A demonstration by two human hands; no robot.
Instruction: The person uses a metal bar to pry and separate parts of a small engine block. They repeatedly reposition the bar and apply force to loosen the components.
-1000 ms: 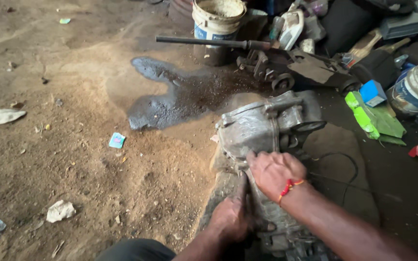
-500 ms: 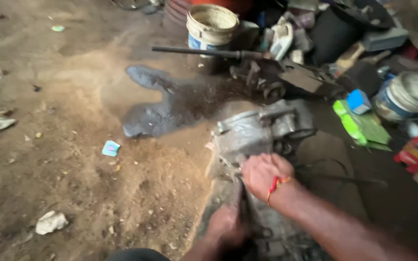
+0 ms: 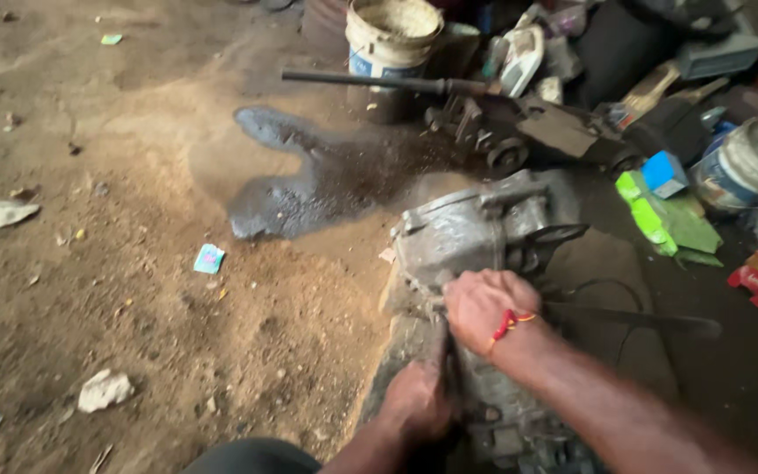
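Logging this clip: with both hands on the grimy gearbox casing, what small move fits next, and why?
Probably keep the right hand pressing the casing steady while the left hand works the dark tool along its edge; what the tool tip engages is hidden.

Dirt floor (image 3: 89,290), dark oil patch (image 3: 309,184) — dim clutter

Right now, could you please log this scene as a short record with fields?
Setting: dirt floor, dark wet patch.
Workpiece: grimy metal housing lying on the ground.
Right hand: closed on the housing's near edge, red thread at the wrist.
Left hand: lower, gripping a dark tool.
Nearby: white bucket, green packet, long metal bar.
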